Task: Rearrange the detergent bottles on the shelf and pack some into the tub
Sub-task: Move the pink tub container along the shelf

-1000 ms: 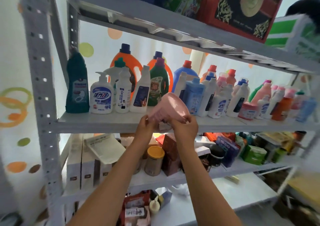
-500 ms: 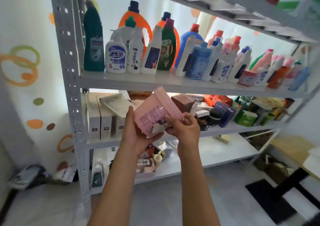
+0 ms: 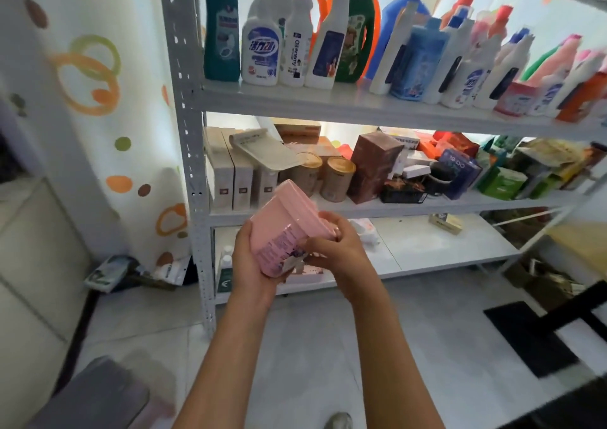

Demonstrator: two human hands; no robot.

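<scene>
The pink tub [image 3: 289, 228] has come down from the bottle shelf [image 3: 328, 103] to waist height. Both hands grasp it, left hand [image 3: 251, 264] cupping its base, right hand [image 3: 335, 251] at its rim; packing hasn't begun.

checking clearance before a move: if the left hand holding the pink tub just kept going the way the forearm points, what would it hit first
Probably the two gold-lidded cans on the middle shelf, just beyond the pink tub that the left hand holds. Depth is hard to judge here.
</scene>
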